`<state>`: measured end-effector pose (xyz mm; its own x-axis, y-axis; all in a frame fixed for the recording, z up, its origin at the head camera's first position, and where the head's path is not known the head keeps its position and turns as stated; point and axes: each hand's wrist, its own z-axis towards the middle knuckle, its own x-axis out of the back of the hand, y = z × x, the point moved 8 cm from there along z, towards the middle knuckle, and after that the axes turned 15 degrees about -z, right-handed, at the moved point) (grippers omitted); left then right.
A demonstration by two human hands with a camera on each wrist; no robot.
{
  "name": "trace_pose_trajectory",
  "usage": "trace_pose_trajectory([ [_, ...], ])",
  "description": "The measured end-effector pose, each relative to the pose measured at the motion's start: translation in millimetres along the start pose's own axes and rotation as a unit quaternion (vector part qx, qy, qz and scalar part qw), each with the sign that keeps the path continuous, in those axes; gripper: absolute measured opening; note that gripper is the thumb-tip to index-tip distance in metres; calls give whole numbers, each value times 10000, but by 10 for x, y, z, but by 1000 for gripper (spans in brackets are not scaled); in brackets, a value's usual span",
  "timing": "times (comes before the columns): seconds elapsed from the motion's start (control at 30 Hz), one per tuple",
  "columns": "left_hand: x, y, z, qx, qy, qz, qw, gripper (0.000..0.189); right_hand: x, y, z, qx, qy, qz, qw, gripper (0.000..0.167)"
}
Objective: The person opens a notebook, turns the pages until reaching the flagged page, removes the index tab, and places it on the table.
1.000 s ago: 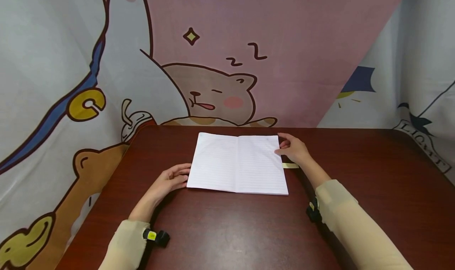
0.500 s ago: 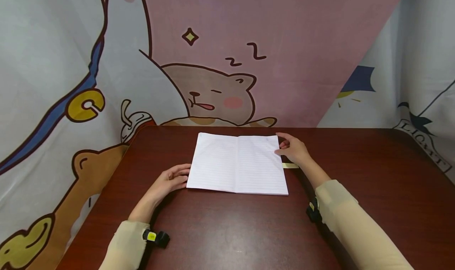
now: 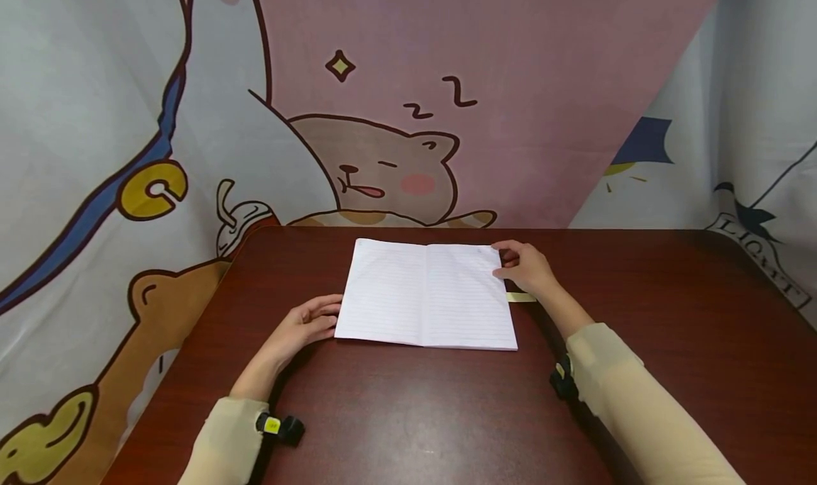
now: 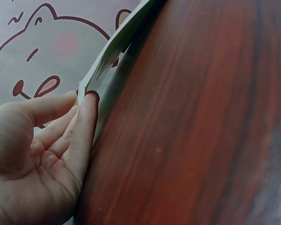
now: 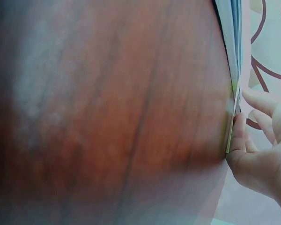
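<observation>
An open notebook (image 3: 383,293) with white lined pages lies on the dark red-brown table, its fold running down the middle. At its lower left edge, my left hand (image 3: 310,322) pinches the side between thumb and fingers; the left wrist view shows the fingertips (image 4: 88,105) under the cover. My right hand (image 3: 530,269) holds the upper right edge, thumb at the page's side and index finger at the top corner. A pale yellow strip (image 3: 521,297) sticks out from the right edge, just below that hand. In the right wrist view, the notebook's page edges (image 5: 235,51) appear slightly fanned.
The wooden table (image 3: 408,414) reaches back to a cartoon-printed cloth (image 3: 530,102) hanging behind it. Cloth also hangs along the left and right sides. Each sleeve carries a small black wrist camera, one at the left cuff (image 3: 290,430).
My right index finger has slid slightly left, over the page's upper right corner. The left hand and the notebook stay where they were.
</observation>
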<state>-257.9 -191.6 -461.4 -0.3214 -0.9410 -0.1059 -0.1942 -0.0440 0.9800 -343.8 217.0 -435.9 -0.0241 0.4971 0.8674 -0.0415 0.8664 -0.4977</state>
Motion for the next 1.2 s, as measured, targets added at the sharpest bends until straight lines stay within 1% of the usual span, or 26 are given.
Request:
trace_pose_trajectory([
  [0.13, -8, -3, 0, -2, -16, -8, 10000, 51, 16, -33, -3, 252, 152, -126, 9995, 53],
  [0.3, -19, 3, -7, -4, -15, -29, 10000, 52, 36, -109, 0, 645, 327, -395, 9966, 51],
  [0.63, -27, 15, -10, -13, -37, -32, 10000, 52, 74, -113, -5, 826, 480, -630, 9934, 49],
  [0.73, -25, 13, -10, -6, -31, -36, 10000, 52, 62, -113, -1, 828, 422, -618, 9938, 48],
  [0.9, -19, 6, -8, -3, -30, -46, 10000, 52, 42, -101, 6, 680, 310, -477, 9961, 46],
  [1.2, -21, 12, -3, -28, -77, -110, 9999, 52, 122, -108, -20, 690, 611, 77, 9957, 48],
])
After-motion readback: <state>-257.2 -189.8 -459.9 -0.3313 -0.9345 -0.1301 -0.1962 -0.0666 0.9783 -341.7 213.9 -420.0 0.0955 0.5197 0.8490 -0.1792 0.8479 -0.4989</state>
